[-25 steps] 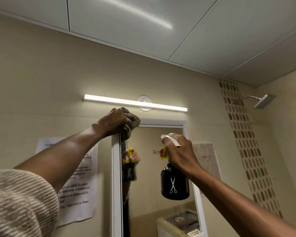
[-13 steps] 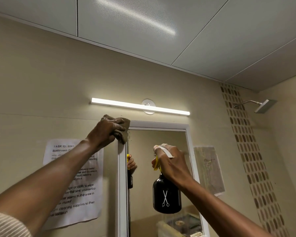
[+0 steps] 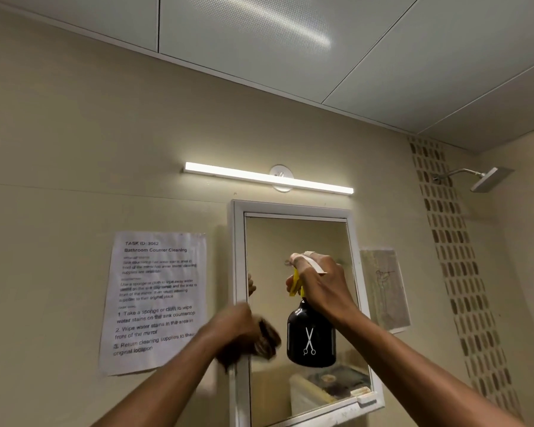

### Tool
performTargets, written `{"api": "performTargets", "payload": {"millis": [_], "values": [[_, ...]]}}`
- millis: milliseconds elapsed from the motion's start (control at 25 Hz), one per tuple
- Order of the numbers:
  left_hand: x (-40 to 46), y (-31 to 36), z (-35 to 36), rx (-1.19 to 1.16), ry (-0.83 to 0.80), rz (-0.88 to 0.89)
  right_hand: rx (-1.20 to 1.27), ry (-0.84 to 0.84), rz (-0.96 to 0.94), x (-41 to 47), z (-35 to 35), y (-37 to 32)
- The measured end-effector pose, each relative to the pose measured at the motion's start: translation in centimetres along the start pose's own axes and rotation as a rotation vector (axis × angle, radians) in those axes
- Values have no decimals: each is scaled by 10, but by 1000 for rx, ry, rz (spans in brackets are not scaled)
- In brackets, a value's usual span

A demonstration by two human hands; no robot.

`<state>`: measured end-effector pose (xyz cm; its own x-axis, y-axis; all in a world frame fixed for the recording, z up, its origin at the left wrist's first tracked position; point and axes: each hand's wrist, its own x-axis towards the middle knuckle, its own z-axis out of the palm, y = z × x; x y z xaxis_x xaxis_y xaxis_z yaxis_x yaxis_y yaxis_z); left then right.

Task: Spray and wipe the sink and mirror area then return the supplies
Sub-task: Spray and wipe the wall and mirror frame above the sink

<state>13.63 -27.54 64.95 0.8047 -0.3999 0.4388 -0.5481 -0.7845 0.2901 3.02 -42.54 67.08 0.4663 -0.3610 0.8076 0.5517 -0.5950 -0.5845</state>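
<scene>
Head view: the mirror (image 3: 296, 303) hung dead centre on the beige wall, white frame all round, and everything else sat off it. Right hand (image 3: 318, 285) was up in front of the glass, about mid-height, fingers (image 3: 296, 260) wrapped round the white spray head and yellow trigger of the bottle (image 3: 310, 337). The bottle hung upright from that grip, black, with a white scissors mark on its face, low over the mirror's middle. Left hand (image 3: 238, 334) was at the mirror's left frame edge, lower half, badly motion-blurred. It was bunched round a brown cloth (image 3: 267, 337), fingers closed on it as far as the blur allowed; whether the cloth touched the glass or the frame, I could not tell. A sliver of a reflected hand showed inside the mirror's left edge, above the cloth. Over the mirror, a lit light bar (image 3: 269, 177) ran across the wall. Left of the mirror, a printed task sheet (image 3: 158, 300) was stuck up, headed "Bathroom Counter Cleaning". Just right of the mirror hung a small faded picture (image 3: 384, 291). Well to the right and higher, a square shower head (image 3: 490, 179) jutted out beside a strip of brown mosaic tile (image 3: 463, 288).
</scene>
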Motion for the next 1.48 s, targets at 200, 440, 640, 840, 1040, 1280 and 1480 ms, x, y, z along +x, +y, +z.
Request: {"api": "performTargets", "payload": {"millis": [200,440,640,840,1040,1280,1480], "values": [[-32,-20,36,-373,-690,-216,-69,17,11,0,-18,3],[-5,25,49,-1398,-605,-191,-57,237,47,11,-77,46],[41,132,43,-1258,185,79,-193,291,-29,31,-126,107],[109,217,19,-613,745,527,-220,235,-117,70,-155,150],[162,250,28,-272,821,731,-209,138,-43,80,-157,193],[178,247,73,180,697,647,-208,20,19,44,-161,225],[181,240,85,345,626,628,-124,-3,280,-5,-159,246]]}}
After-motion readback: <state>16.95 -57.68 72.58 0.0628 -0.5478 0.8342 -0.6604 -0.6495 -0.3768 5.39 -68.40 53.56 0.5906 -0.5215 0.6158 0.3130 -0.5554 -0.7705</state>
